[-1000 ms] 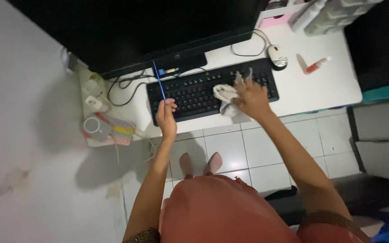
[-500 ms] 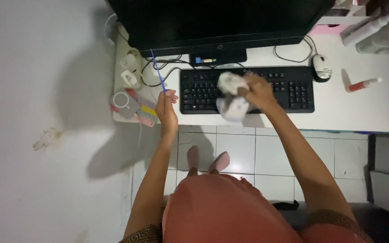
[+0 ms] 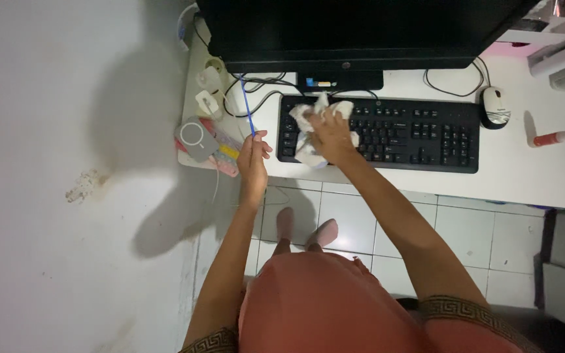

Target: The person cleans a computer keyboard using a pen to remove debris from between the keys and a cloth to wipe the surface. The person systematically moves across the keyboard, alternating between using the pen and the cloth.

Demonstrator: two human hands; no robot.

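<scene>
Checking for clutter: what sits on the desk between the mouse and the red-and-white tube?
Nothing: in the head view, only bare white desk lies between the mouse and the tube.

Desk top (image 3: 524, 176): open white surface at 3 o'clock of the keyboard (image 3: 413, 134), broken only by a small red-capped bottle (image 3: 557, 137) and a mouse (image 3: 494, 107) with its cable looped toward 12; monitor (image 3: 361, 29) overhangs the whole 12 o'clock edge — no passage behind the keys; at 9 o'clock a crowded corner — tangled cables (image 3: 256, 98), plug adapters (image 3: 207, 91), a round disc on coloured pads (image 3: 204, 140); the left hand (image 3: 253, 160) with its thin blue stick (image 3: 247, 111) stands between that clutter and the keyboard; right hand (image 3: 328, 131) and crumpled cloth (image 3: 308, 131) cover the keyboard's left end.
</scene>
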